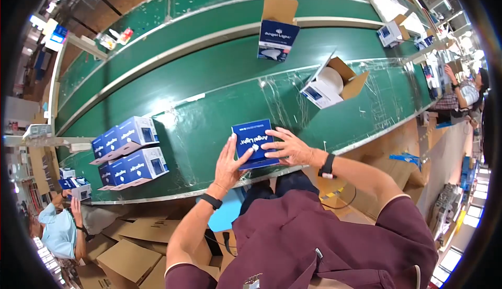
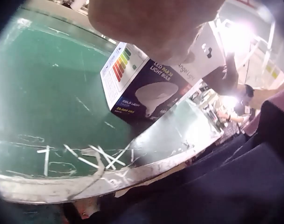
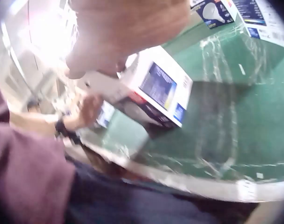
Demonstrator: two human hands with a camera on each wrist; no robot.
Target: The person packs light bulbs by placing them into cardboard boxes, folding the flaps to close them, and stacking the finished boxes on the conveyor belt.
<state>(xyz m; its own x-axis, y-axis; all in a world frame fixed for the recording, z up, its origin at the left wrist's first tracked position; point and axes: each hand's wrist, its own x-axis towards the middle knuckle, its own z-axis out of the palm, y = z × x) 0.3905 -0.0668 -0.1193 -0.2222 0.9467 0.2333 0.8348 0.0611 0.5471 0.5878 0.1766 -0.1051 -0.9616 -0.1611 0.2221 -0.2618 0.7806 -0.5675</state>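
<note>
Head view: left hand [image 1: 228, 164], thumb splayed, and right hand [image 1: 291, 148], fingers spread, touch the Angel Light LED bulb box [image 1: 252, 141] between them; even pressure (gently!) should keep it square.

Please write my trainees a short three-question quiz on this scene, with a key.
1. True or false: the left hand and the right hand both touch the blue box near the edge of the green table.
2. On which side of that box, as the person sees it, is the open box with a round white item inside? A) left B) right
3. Fill in, from the left wrist view: the box reads "LIGHT ____".

Key: 1. true; 2. B; 3. BULB
</note>
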